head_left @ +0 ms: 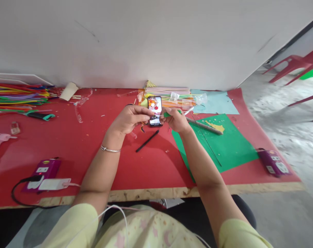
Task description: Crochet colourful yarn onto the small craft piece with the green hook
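My left hand (132, 119) is held over the red table with thumb and fingers pinched on something too small to make out. Facing it, my right hand (175, 120) is closed around a green piece (169, 113), which looks like a handle with a thin shaft pointing at my left fingertips. Between and behind the hands, a phone (154, 105) stands or lies with a colourful picture lit on its screen. A short black stick (147, 141) lies just below the hands. From near my right hand, a thin dark wire (206, 141) runs down over a green sheet (231, 148).
Coloured pipe cleaners (19, 98) and teal-black scissors (40, 115) lie at the left. Purple power strips (49, 168) (273, 162) sit near both front corners. Straws (166, 90), a light-blue sheet (218, 101) and a brown stick (205, 126) lie behind and right. A wall (120, 44) bounds the back.
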Demonstrator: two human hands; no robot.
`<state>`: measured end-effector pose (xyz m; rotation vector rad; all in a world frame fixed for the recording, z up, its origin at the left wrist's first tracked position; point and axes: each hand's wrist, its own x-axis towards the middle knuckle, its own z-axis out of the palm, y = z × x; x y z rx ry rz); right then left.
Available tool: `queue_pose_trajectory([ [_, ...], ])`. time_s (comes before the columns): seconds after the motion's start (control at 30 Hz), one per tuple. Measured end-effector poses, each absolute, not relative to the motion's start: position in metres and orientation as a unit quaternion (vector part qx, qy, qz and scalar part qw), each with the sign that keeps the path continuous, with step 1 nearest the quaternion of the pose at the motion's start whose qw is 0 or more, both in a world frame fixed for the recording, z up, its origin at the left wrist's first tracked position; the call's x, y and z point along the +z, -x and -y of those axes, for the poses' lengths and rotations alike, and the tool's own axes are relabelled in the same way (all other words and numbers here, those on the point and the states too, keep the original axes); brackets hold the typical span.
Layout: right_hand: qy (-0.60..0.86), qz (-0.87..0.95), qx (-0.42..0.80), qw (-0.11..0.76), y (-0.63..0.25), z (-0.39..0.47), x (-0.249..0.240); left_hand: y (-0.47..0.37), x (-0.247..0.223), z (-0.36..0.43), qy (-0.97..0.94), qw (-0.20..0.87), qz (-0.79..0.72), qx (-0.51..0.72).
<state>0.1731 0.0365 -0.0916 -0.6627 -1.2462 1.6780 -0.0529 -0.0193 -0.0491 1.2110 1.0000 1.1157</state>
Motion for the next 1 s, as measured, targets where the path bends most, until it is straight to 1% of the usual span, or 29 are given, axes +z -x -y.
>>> queue_pose_trajectory([
  [0.27,0.273,0.571,0.631,0.449,-0.184,-0.039,-0.091,0.052,-0.047,0.024,-0.586,0.479,-0.473,0.451],
  [0.47,0.255,0.625,0.612,0.412,-0.191,-0.039,-0.090,0.049,-0.044,0.025,-0.597,0.471,-0.481,0.435],
  [0.67,0.282,0.657,0.560,0.417,-0.190,-0.033,-0.082,0.048,-0.044,0.025,-0.581,0.471,-0.479,0.460],
  [0.77,0.303,0.685,0.485,0.451,-0.185,-0.028,-0.078,0.045,-0.047,0.023,-0.562,0.442,-0.496,0.493],
  [0.9,0.294,0.738,0.338,0.505,-0.174,-0.018,-0.076,0.036,-0.053,0.020,-0.513,0.407,-0.520,0.548],
  [1.0,0.284,0.770,0.246,0.515,-0.166,-0.013,-0.081,0.030,-0.058,0.017,-0.502,0.379,-0.521,0.577],
])
